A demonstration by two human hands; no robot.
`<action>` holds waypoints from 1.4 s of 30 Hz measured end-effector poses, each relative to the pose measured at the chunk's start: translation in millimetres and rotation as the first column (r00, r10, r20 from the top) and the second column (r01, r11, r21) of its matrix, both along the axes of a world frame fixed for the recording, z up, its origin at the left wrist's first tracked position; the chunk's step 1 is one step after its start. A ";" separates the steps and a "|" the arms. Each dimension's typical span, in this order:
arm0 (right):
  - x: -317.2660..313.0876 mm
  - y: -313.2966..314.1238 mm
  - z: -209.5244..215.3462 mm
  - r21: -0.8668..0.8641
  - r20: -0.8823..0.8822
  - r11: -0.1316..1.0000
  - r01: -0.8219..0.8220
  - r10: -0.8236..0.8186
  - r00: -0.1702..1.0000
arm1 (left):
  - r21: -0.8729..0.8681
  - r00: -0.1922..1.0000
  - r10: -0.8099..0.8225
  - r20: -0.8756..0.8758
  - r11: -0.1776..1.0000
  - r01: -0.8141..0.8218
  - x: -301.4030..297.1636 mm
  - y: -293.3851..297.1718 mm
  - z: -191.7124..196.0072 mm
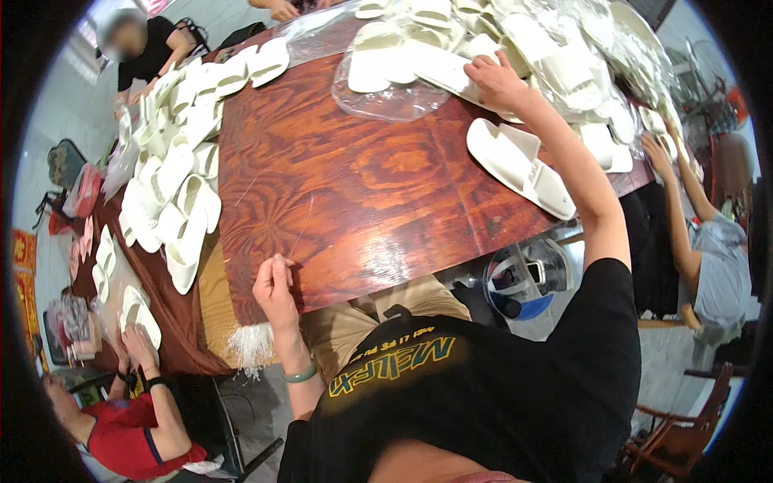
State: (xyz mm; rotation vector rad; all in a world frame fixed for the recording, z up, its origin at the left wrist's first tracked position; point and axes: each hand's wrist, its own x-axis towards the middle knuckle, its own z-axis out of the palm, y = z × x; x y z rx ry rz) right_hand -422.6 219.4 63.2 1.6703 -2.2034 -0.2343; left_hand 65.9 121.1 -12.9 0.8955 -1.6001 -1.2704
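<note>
White slipper [441, 71] lies under right hand [498, 84] (grip unclear), long axis slanting far-left to near-right; left hand [276, 288] curled closed, well apart.

From my position in the room, the view originates at the left fisheye camera of a side-by-side pair worn on the person's head. Orientation: upright, facing steeply down over the black T-shirt [499, 386] and forward across the wooden tabletop [346, 185]. Range: close; the left hand [276, 291] and right hand [501, 84] lie within the field. Coverage: wide, extending to the white slide sandals [568, 76] at upper right and the red-shirted co-worker [121, 439] at lower left. Distortion: straight edges bow toward the rim.
</note>
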 end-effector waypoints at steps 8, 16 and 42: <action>99.1 -43.5 57.2 -0.130 0.368 0.960 -0.249 0.280 0.886 | 0.037 1.000 0.007 -0.014 0.999 -0.006 3.2 3.0 5.8; 59.6 -64.8 -13.5 -0.120 0.179 0.967 -0.224 0.243 0.953 | 0.054 0.999 -0.029 -0.022 0.998 0.030 2.5 -0.7 6.2; 96.6 -113.6 -33.0 -0.229 0.478 0.887 -0.401 0.461 0.748 | 0.129 0.999 -0.033 0.004 0.991 0.032 3.6 -1.2 11.0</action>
